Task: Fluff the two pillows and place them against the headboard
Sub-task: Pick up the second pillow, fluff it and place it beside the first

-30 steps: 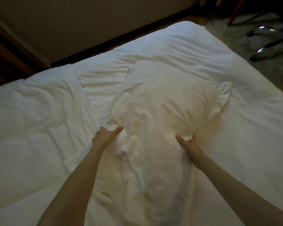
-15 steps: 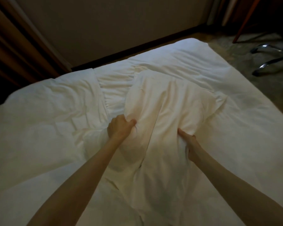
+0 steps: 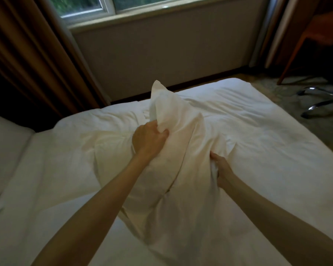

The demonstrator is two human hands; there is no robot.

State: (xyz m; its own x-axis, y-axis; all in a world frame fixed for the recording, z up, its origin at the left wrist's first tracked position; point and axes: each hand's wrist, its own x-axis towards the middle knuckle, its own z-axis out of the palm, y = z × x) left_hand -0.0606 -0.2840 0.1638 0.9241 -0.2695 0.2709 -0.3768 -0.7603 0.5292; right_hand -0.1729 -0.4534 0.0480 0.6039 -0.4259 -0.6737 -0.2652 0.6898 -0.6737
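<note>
Gripping white pillow w/ both hands: my left hand is fisted tight on a bunch of pillowcase fabric, raised above the bed, top corner of pillow sticking up approx. upright. My right hand, lower, fingers clamped into pillow's right edge, resting against bedding. Pillow sits mid-bed, partly lifted; window and curtain beyond bed's far edge; headboard not in view.

A raised pillow fills the space between both hands. Open bedding lies right of the right hand; left of the left hand, flat bedding continues.
</note>
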